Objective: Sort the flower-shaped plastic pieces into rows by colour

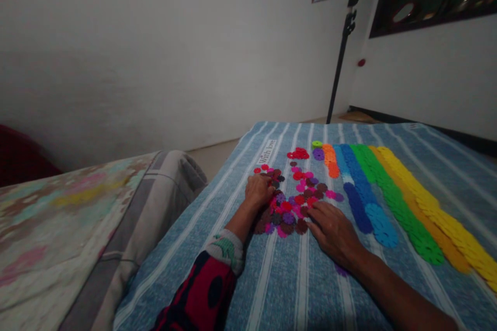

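Sorted colour rows (392,199) lie just right of loose discs (289,212).

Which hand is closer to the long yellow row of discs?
Right. The right hand rests beside the mixed pile, a blue row and green row between it and the yellow row; the left hand sits farther left, across the pile.
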`<state>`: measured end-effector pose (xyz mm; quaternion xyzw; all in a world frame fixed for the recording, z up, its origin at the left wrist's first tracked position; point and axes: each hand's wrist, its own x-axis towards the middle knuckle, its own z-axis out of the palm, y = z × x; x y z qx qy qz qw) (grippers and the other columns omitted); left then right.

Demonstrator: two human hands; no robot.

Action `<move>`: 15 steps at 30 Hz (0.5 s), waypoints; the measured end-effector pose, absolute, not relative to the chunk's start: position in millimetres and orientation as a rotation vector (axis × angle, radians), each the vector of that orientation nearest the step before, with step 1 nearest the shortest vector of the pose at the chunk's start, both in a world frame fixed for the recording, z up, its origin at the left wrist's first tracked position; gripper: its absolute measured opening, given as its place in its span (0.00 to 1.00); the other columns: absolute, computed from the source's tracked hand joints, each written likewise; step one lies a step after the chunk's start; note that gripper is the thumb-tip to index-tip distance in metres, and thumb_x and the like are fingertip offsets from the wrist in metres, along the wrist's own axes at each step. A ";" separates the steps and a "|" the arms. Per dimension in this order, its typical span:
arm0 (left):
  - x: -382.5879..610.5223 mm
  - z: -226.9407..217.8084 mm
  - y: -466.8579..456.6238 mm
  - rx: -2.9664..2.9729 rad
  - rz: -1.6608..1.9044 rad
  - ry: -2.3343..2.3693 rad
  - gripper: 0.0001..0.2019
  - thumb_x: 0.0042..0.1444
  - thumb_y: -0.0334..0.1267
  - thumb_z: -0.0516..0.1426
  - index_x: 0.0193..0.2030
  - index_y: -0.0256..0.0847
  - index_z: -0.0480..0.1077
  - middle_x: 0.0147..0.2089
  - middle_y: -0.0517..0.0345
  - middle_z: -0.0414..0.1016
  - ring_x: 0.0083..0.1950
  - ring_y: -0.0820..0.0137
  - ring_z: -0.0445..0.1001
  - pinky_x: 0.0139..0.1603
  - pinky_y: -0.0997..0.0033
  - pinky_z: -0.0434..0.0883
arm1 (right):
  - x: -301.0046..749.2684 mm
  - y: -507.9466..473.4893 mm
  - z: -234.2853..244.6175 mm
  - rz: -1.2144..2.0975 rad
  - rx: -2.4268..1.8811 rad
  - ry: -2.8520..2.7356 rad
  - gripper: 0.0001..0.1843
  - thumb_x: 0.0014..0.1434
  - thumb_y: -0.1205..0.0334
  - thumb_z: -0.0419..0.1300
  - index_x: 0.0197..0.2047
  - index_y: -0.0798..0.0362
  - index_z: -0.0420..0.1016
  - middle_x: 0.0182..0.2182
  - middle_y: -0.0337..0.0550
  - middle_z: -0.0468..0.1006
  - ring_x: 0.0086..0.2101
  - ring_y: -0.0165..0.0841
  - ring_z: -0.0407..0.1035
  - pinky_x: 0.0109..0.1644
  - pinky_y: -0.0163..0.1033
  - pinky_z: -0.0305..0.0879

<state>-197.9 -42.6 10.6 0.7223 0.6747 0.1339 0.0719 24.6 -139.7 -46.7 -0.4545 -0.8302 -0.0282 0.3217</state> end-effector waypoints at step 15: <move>-220.0 -9.6 -34.2 1.899 0.857 1.805 0.06 0.41 0.35 0.63 0.24 0.39 0.69 0.23 0.65 0.68 0.29 0.72 0.67 0.30 0.73 0.60 | 25.8 -139.2 -44.7 -0.053 -1.185 -2.191 0.10 0.60 0.69 0.57 0.45 0.52 0.73 0.43 0.50 0.76 0.46 0.43 0.70 0.50 0.50 0.69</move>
